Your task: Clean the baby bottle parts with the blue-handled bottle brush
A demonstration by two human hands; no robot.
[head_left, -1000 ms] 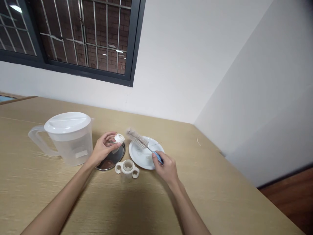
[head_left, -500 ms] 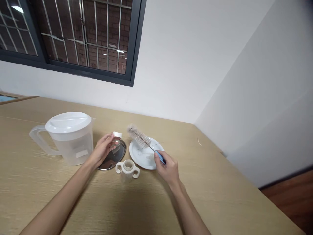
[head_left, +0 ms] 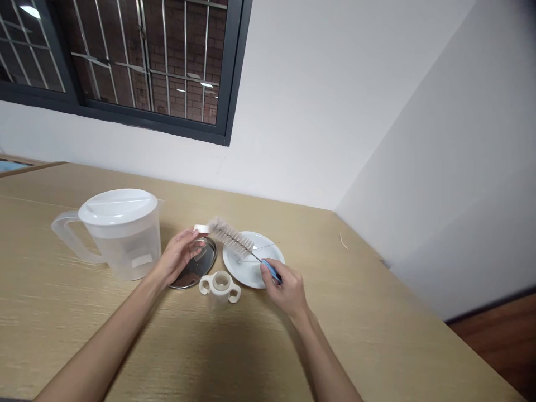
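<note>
My left hand (head_left: 180, 254) pinches a small white bottle cap (head_left: 201, 229) between thumb and fingers, above a round steel tray (head_left: 200, 267). In my right hand (head_left: 286, 286) is the blue handle of a bottle brush (head_left: 231, 237). Its pale bristles point left, and the tip is at the cap's right side; whether it touches inside I cannot tell. Below and between the hands, a clear baby bottle (head_left: 218, 301) with two cream side handles stands upright without a lid. Behind the brush lies a white plate (head_left: 268, 249) with thin items on it.
A translucent pitcher (head_left: 128, 245) with a white lid stands at the left, close to my left forearm. A thin pale strip (head_left: 343, 240) lies on the wooden table (head_left: 377, 335) at the right. The wall and a barred window (head_left: 146, 61) rise behind.
My right hand has moved slightly left, bringing the brush's bristles from a gap beside the cap up to its edge. My left hand stays almost in place with the cap.
</note>
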